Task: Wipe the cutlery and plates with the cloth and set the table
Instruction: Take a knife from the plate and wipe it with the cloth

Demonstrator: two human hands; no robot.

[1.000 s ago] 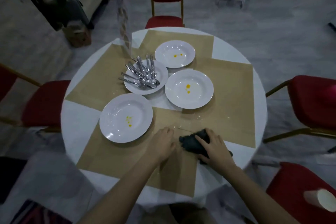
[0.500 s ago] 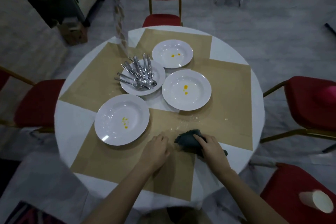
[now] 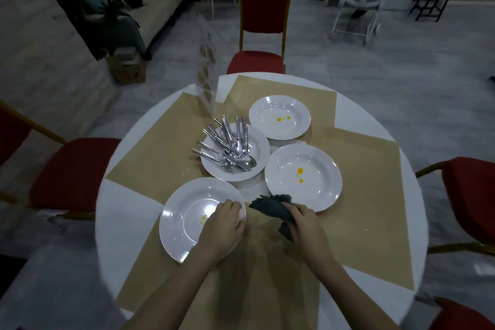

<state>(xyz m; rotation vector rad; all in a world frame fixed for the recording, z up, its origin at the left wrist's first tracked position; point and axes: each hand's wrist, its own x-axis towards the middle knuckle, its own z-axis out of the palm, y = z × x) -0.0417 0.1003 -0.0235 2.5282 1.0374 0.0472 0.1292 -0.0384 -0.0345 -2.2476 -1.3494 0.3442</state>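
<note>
Left hand (image 3: pixel 223 225) has moved onto the near plate (image 3: pixel 182 220), gripping its rim; right hand (image 3: pixel 304 222) clutches the dark cloth (image 3: pixel 270 206). Yellow spots remain, nothing wiped yet.

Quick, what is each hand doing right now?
Left hand: grips the rim of the nearest plate.
Right hand: holds the dark cloth, fingers curled round it.
</note>
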